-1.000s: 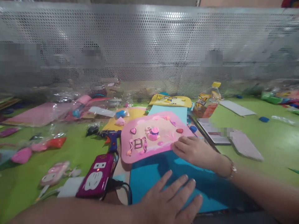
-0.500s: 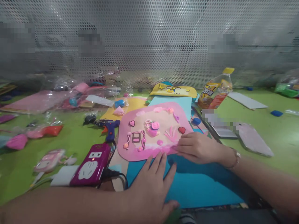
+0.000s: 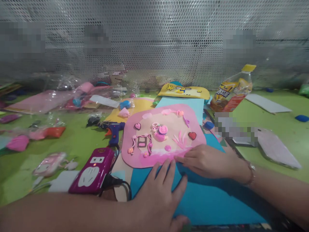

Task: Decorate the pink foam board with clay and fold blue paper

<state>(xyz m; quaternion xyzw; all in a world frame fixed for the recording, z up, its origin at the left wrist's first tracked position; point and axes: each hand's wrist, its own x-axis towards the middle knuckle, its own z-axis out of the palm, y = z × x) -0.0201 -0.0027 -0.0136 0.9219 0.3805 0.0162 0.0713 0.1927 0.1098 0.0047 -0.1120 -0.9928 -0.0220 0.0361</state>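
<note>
A pink board [image 3: 130, 135] with rounded corners bears a raised pink snail [image 3: 161, 132], hearts and flowers, with a smeared pink clay strip [image 3: 156, 157] along its lower edge. My left hand [image 3: 160, 187] is open, its fingers spread over a blue sheet [image 3: 217, 199], and the fingertips reach the board's lower edge. On the lower right of the same board, my right hand [image 3: 205, 161] is closed, fingers together and tips down on the pink strip. Whatever may be between those fingertips is hidden.
Left of the board lie a blue glue gun [image 3: 116, 132], a purple power bank [image 3: 94, 170] with cables and a small pink case [image 3: 49, 164]. A snack-filled bottle [image 3: 231, 90], a phone [image 3: 236, 132] and a pale phone case [image 3: 277, 148] are on the right. Perforated metal [image 3: 154, 42] rises behind.
My right hand has slid left along the board's lower edge, its fingertips now nearer my left hand. My left hand stays spread by the edge. The view has shifted slightly.
</note>
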